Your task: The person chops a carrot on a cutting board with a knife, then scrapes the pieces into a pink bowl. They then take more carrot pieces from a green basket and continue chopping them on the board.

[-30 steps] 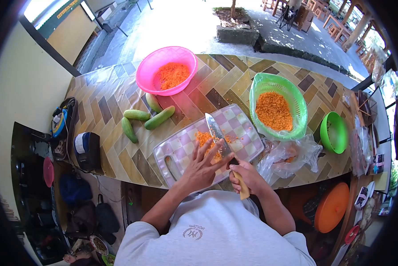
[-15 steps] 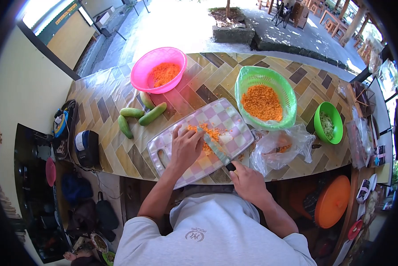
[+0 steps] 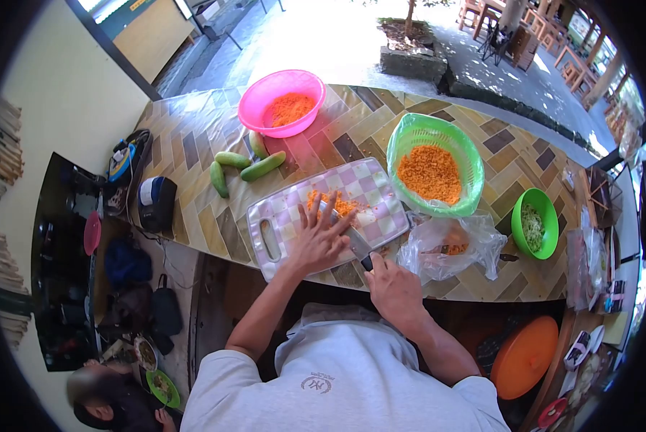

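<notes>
We judge the step in hand to be fine chopping: orange bits point(image 3: 342, 207) lie near the middle of the checked board point(image 3: 373, 178) on the tabletop point(image 3: 193, 216), with the knife point(image 3: 360, 247) among them. Our right hand point(image 3: 396, 291), at about four to five o'clock from the board's centre, has a closed grip on the knife's handle, and the blade slants from there towards ten or eleven o'clock. Our left hand point(image 3: 319, 243) is open, its grip released and its fingers fanned over the blade and the bits (whether they press on the steel, we cannot tell).

As we judge it, another cut calls for a firm handle, a steady blade tip and those spread fingers well away from the edge; gathering the scattered bits calls for a light, flat sweep.

Around the board, the pink bowl point(image 3: 252, 119) sits at eleven o'clock, cucumbers point(image 3: 263, 166) at ten, the lined green basket point(image 3: 474, 167) at two, and a clear plastic bag point(image 3: 483, 252) between three and four.
</notes>
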A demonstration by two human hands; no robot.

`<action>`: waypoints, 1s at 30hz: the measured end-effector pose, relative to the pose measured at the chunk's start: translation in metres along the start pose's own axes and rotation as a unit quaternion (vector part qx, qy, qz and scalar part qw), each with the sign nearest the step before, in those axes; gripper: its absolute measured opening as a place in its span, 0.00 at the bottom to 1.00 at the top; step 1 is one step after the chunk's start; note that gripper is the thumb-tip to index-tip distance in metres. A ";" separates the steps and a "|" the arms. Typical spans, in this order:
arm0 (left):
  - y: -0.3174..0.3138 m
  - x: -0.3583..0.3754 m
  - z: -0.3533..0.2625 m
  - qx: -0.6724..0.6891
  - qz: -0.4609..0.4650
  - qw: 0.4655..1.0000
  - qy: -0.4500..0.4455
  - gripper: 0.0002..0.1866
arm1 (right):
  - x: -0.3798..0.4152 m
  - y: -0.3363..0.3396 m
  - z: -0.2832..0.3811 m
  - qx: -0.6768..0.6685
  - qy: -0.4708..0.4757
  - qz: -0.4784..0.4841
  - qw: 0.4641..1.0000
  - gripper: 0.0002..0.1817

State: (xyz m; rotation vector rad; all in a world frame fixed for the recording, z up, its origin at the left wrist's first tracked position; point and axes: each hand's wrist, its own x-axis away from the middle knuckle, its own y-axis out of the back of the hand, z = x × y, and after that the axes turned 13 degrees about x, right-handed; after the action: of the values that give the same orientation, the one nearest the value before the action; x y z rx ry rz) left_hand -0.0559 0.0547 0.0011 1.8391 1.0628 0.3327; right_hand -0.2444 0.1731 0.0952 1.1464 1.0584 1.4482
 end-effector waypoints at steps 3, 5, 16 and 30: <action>-0.002 -0.011 0.024 -0.023 -0.023 0.998 0.055 0.28 | 0.016 0.008 -0.007 -0.022 -0.003 0.031 0.999 0.20; -0.003 -0.017 0.035 -0.007 -0.015 0.997 0.077 0.28 | 0.022 0.011 -0.011 -0.043 -0.013 0.057 0.997 0.22; 0.022 -0.050 0.024 -0.009 -0.209 0.978 0.013 0.19 | 0.020 -0.032 -0.047 -0.399 -0.045 0.074 0.913 0.20; 0.018 -0.041 0.013 -0.052 -0.194 0.980 -0.004 0.34 | 0.019 -0.056 -0.055 -0.560 -0.089 0.117 0.815 0.19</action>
State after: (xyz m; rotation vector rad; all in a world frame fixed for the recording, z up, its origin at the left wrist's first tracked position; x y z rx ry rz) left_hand -0.0623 0.0115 0.0182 1.4989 1.3418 0.1450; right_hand -0.2902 0.1967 0.0334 0.4952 -0.1761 1.7048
